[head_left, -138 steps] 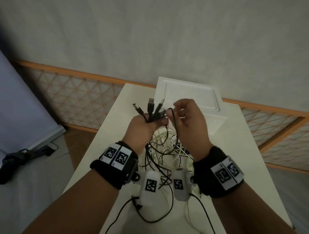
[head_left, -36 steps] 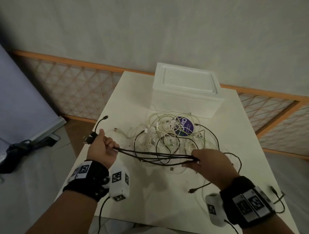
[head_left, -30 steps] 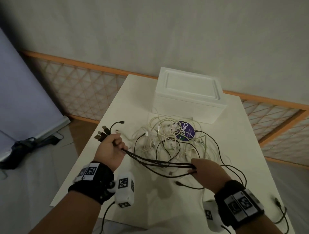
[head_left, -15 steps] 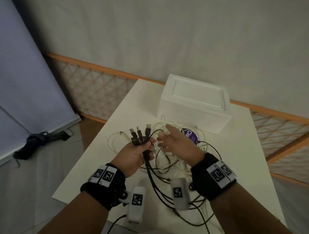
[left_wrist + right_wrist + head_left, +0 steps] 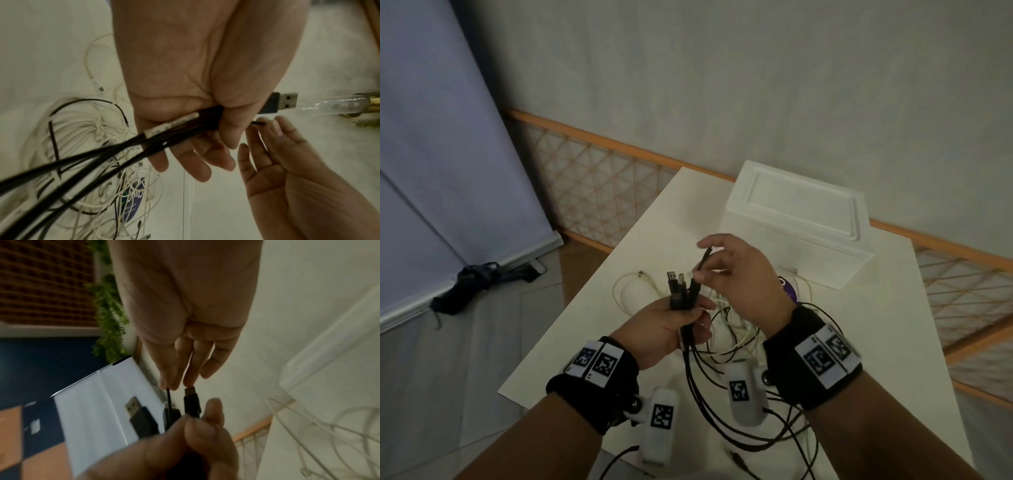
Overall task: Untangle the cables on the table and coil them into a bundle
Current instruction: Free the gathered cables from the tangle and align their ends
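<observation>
Left hand (image 5: 664, 329): clamped on the black cables (image 5: 683, 294), plugs up, above the bench (image 5: 893, 342).
Right hand (image 5: 739, 277): pinching one thin black cable end (image 5: 703, 262), just beside.
White cables (image 5: 736, 329): tangled on the bench beneath.

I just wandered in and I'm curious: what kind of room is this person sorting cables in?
Probably a plain room at home or in a small office, not a workshop. A small white table stands by a bare wall with an orange lattice railing, and a white foam box sits on it.

Black cables (image 5: 690, 373); white cables (image 5: 736, 337); white tabletop (image 5: 876, 342). White foam box (image 5: 801, 219); purple round label (image 5: 787, 289). Black wristbands (image 5: 599, 387) with black-and-white square-code tags.
</observation>
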Available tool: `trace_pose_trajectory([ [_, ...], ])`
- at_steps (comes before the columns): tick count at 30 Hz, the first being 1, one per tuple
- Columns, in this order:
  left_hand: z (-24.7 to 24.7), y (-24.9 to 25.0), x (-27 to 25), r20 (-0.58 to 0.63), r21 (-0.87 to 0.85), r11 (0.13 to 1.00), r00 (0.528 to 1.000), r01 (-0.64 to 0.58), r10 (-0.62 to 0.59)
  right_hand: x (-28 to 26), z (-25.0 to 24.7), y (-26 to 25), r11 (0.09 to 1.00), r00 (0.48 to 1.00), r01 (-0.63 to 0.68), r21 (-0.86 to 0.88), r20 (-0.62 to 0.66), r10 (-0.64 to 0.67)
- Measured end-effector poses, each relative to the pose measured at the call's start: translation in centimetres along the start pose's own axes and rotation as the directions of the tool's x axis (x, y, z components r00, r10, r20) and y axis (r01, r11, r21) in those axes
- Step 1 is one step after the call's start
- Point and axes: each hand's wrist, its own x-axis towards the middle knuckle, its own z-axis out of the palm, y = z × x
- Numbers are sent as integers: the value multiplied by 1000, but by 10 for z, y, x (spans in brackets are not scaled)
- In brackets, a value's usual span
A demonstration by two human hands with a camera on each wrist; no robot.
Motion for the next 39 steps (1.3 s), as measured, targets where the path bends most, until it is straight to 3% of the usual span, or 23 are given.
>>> trace_pose_trajectory([
  [1,2,1,1,4,-4,1000,1000,-12,12,-2,3,-1,990,998,54,-132,23,-51],
  [4,6,5,4,4,-3,998,998,-59,59,-5,11,-4,843,966,259,-472,117,-231],
  [7,7,7,8,-44,31,997,997,-67,68,-2,12,1,831,963,262,-491,189,-192],
  [11,9,7,9,-65,27,998,996,-60,61,-5,12,8,844,964,262,-468,158,-212],
  [14,11,8,10,-74,-62,992,992,-106,101,-10,14,14,907,983,114,-405,178,-44],
  [17,11,13,11,-80,-169,971,985,-167,156,-13,17,26,935,951,-19,-355,283,127],
  [22,7,35,15,-159,-304,927,971,-222,181,-31,21,39,891,888,-17,-454,402,222],
  [26,-42,59,19,-361,-356,871,910,-337,205,-51,-4,60,783,869,21,-622,399,293],
  [29,-93,72,13,-545,-168,917,809,-361,218,-65,-34,78,626,907,-5,-780,260,331],
  [31,-109,72,10,-592,-8,954,770,-301,238,-70,-43,78,596,922,-48,-801,194,336],
  [33,-99,66,12,-525,235,949,795,-209,305,-69,-38,69,565,935,-47,-824,163,316],
  [34,-85,61,12,-454,411,899,821,-151,346,-67,-32,65,529,941,-28,-848,157,300],
  [36,-48,49,14,-228,713,695,905,-98,361,-60,-14,58,461,949,-4,-887,142,281],
  [37,-26,42,14,-97,789,604,946,-116,308,-58,-5,57,440,955,-2,-898,129,267],
  [39,7,26,12,137,864,459,974,-206,180,-50,8,52,439,969,-18,-898,93,230],
])
